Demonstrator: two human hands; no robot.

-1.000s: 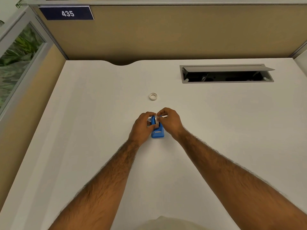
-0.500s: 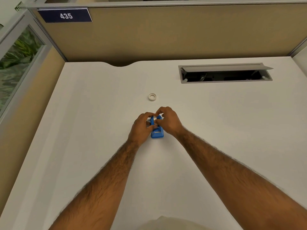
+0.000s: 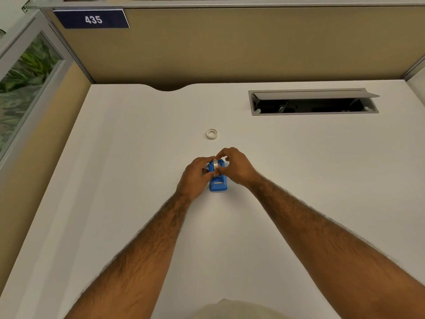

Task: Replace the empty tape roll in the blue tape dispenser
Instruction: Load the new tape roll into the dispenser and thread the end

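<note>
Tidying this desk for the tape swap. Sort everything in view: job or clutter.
Job: blue tape dispenser; roll in it; small ring beyond; left hand; right hand.
Not the job: cable hatch; 435 sign.

Soft, even overhead light fills the cubicle; the white desk (image 3: 115,203) reads bright without glare. Faint, diffuse shadows sit under the forearms and just beside the blue tape dispenser (image 3: 218,184). The open cable tray (image 3: 312,106) at one o'clock is dark inside. Wide-angle distortion bows the partition (image 3: 230,47) edges toward ten and two o'clock. Focus is fairly sharp throughout.
</note>
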